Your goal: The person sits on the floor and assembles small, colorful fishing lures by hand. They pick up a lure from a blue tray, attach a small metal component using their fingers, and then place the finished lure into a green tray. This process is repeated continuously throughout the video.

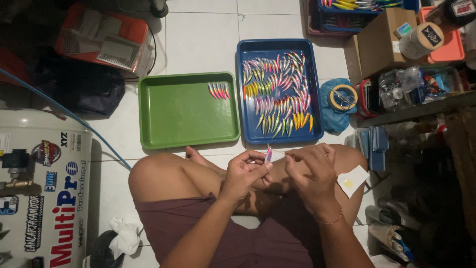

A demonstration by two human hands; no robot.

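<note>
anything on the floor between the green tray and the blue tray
Nothing: in the head view only a narrow strip of bare white tile separates the green tray from the blue tray, which sit side by side.

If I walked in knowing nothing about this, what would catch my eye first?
Probably the blue tray on the white floor, heaped with bright little fish-shaped lures in pink, yellow and green. Beside it, on its left, a green tray holds only a small row of lures in its top right corner. Below them, the left hand and right hand meet over crossed legs, pinching one pink lure between them.
</note>
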